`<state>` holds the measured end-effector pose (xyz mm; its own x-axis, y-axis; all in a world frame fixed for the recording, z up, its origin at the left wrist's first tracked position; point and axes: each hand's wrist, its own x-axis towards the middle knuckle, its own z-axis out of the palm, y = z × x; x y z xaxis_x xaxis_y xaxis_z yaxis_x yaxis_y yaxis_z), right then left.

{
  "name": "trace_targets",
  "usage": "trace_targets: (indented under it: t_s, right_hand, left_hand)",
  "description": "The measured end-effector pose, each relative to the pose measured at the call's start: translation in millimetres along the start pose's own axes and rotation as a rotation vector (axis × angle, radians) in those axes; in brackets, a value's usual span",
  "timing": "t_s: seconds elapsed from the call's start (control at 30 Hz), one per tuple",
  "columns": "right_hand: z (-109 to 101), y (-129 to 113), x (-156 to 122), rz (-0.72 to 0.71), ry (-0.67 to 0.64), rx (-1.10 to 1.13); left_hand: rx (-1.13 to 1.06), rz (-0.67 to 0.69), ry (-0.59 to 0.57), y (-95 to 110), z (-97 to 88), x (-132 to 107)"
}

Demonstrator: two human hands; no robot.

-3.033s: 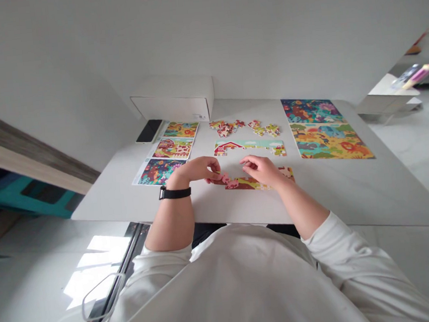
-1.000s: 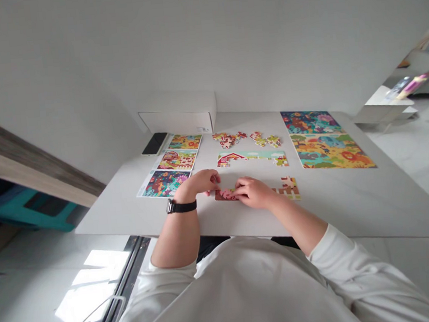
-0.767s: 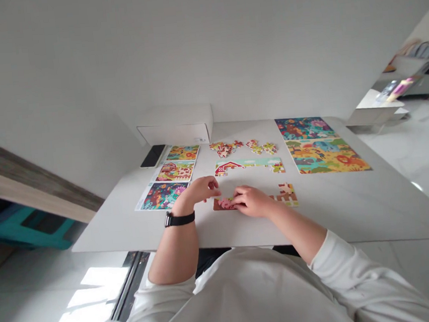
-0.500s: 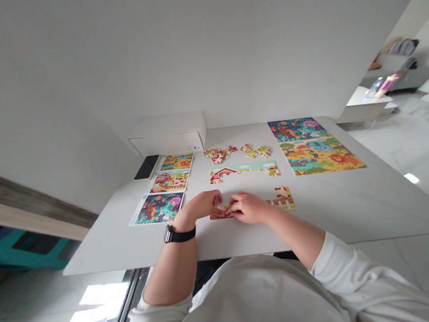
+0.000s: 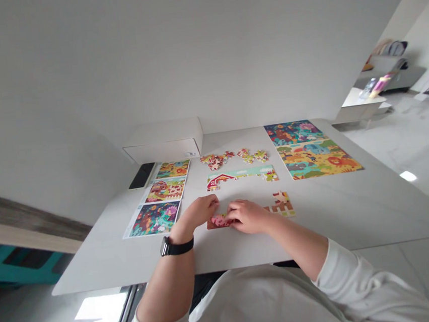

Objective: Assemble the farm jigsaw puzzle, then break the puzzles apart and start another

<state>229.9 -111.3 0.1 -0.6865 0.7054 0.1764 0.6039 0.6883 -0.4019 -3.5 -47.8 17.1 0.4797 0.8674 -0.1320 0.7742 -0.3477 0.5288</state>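
Puzzle strip (image 5: 219,222) with pigs lies partly beneath the right hand (image 5: 247,215).

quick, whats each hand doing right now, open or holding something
Left hand: partly curled by the lower puzzle strip's left end; can't tell if it grips anything.
Right hand: bent over that strip; any grip is hidden.

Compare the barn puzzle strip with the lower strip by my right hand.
The barn strip shows a red barn and pale sky; the lower strip shows pink and brown. The barn strip lies uncovered; the lower strip is partly hidden by your right hand. Both have notched edges.
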Motion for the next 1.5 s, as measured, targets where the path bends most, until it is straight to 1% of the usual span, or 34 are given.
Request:
trace_targets:
  t_s: [0.1,0.17,0.2,0.27,0.33,0.4,0.47,0.57,0.7,0.77,0.9,0.97,1.03,1.17,1.3,1.37,1.5]
  right_hand:
    - [-6.3,3.3,-2.0,0.009,0.076,0.071]
    - [-14.6,8.2,-4.1,0.04,0.153,0.118]
    - [-19.7,11.6,-5.4,0.06,0.193,0.135]
    - [-30.8,20.4,-8.1,0.102,0.257,0.157]
    - [-41.4,31.4,-10.7,0.148,0.307,0.169]
    - [-49.9,43.8,-13.1,0.199,0.35,0.182]
    - [-56.1,56.4,-15.4,0.253,0.383,0.184]
    - [-60.6,73.6,-18.5,0.333,0.4,0.149]
    - [-56.3,87.8,-19.3,0.431,0.385,0.096]
    - [-51.2,90.0,-18.0,0.428,0.391,0.085]
    - [-42.7,88.7,-15.1,0.315,0.398,0.107]
    - [-41.0,87.4,-14.2,0.293,0.396,0.111]
    - [-40.6,86.0,-13.6,0.29,0.392,0.113]
    - [-40.1,82.7,-11.7,0.282,0.394,0.127]
    - [-38.1,79.2,-9.4,0.281,0.388,0.125]
    - [-36.7,77.8,-8.4,0.276,0.384,0.123]
    - [-35.1,75.6,-7.1,0.269,0.372,0.13]
  left_hand:
    - [-0.058,-0.019,0.25,1.7,-3.5,4.4]
    - [-0.114,-0.067,0.417,1.5,-7.3,7.1]
    - [-0.143,-0.107,0.469,1.5,-9.7,8.2]
    - [-0.207,-0.193,0.505,2.2,-15.0,10.0]
    - [-0.283,-0.227,0.508,4.1,-21.4,12.8]
    - [-0.35,-0.189,0.518,6.1,-29.0,18.7]
    - [-0.381,-0.127,0.528,6.8,-38.1,29.6]
    - [-0.378,-0.091,0.542,4.2,-52.6,54.8]
    - [-0.354,-0.151,0.55,-3.8,-64.6,94.5]
    - [-0.253,-0.172,0.532,-8.1,-65.6,112.4]
    - [0.015,-0.156,0.465,-16.9,-61.4,143.4]
    - [0.111,-0.146,0.424,-22.0,-58.8,158.0]
    - [0.17,-0.167,0.392,-28.0,-57.2,171.8]
    - [0.187,-0.231,0.355,-40.7,-58.4,191.8]
    - [0.163,-0.263,0.314,-51.1,-63.5,199.0]
    - [0.147,-0.247,0.305,-54.8,-66.0,200.0]
    - [0.094,-0.167,0.273,-61.7,-68.2,199.4]
